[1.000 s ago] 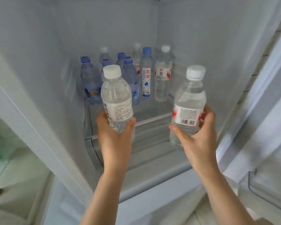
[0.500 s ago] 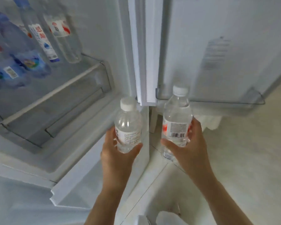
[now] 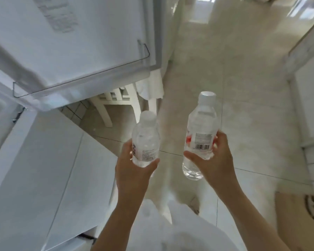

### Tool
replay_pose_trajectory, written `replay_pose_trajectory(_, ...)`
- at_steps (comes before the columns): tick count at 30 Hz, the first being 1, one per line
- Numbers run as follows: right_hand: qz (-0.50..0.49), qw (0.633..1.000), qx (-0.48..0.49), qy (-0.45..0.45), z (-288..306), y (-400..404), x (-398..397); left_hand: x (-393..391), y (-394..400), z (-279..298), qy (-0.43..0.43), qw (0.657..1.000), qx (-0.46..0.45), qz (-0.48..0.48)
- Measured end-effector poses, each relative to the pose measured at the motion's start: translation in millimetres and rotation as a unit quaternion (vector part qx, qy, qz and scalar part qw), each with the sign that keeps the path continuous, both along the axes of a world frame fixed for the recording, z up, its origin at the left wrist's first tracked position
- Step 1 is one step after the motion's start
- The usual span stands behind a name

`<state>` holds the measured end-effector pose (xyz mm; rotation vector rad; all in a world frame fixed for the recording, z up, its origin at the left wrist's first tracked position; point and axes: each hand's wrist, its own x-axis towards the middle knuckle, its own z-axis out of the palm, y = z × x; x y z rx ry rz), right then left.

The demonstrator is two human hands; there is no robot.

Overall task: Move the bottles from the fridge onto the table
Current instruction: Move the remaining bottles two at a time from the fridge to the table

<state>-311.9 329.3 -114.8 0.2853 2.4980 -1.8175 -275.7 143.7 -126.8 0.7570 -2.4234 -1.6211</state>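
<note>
My left hand [image 3: 132, 175] grips a small clear water bottle [image 3: 146, 140] with a white cap, held upright over the floor. My right hand [image 3: 216, 160] grips a taller clear bottle [image 3: 200, 134] with a white cap and a red and white barcode label, tilted slightly. Both bottles are out of the fridge. The open fridge door [image 3: 71, 37] with its clear door shelf [image 3: 80, 82] fills the upper left. The fridge's inner shelves and the other bottles are out of view.
A white cabinet front [image 3: 34, 169] stands at lower left. Behind the door are a white chair [image 3: 114, 102] and a hanging white cloth [image 3: 150, 87]. Pale tiled floor [image 3: 243, 78] stretches ahead. A cardboard box [image 3: 301, 220] sits at lower right.
The view has swung right, away from the fridge interior toward the floor. Both hands carried their bottles out of the fridge and hold them in front of me.
</note>
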Motion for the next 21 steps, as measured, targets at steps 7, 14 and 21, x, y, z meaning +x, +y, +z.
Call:
replay_pose_trajectory(7,-0.067,0.997,0.020,-0.018,-13.0,141.3,-18.7,-46.4,144.0,-15.7,-0.025,0.997,0.026,-0.068)
replay_pose_trajectory(14,-0.128,0.991,0.035,-0.032,-24.9,227.0,-45.8,-96.0,228.4,-21.5,-0.034,0.991,0.031,-0.126)
replay_pose_trajectory(21,-0.156,0.986,0.036,-0.049,-41.2,258.2,-109.0,-163.8,249.5,-34.1,-0.059,0.991,0.020,-0.119)
